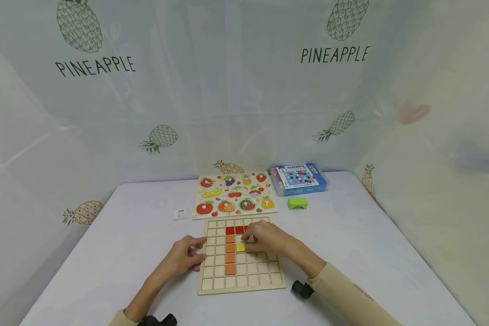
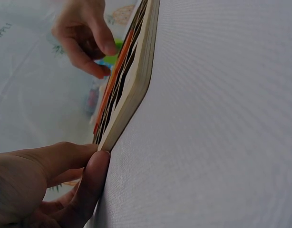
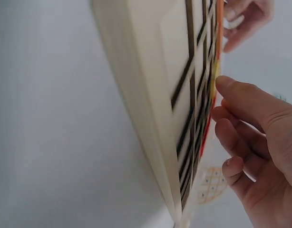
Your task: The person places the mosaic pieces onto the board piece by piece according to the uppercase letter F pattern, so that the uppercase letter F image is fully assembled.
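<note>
A pale wooden grid board (image 1: 252, 280) lies on the table. Along its top part runs a row of red tiles (image 1: 230, 230), with a column of several orange tiles (image 1: 230, 258) below. One yellow tile (image 1: 240, 247) sits right of that column. My right hand (image 1: 266, 236) is over the board, thumb touching or very near the yellow tile, fingers loosely bent and apart from the thumb. No held piece shows between them. At the board's left edge, my left hand (image 1: 183, 256) rests its index finger and thumb, spread apart, against the wood.
A fruit puzzle board (image 1: 216, 198) lies behind the grid board. Right of it are a blue boxed set (image 1: 299, 179) and a green arch block (image 1: 297, 203). A small printed card (image 1: 180, 214) lies left. Something yellow (image 1: 297, 238) peeks out behind my right forearm.
</note>
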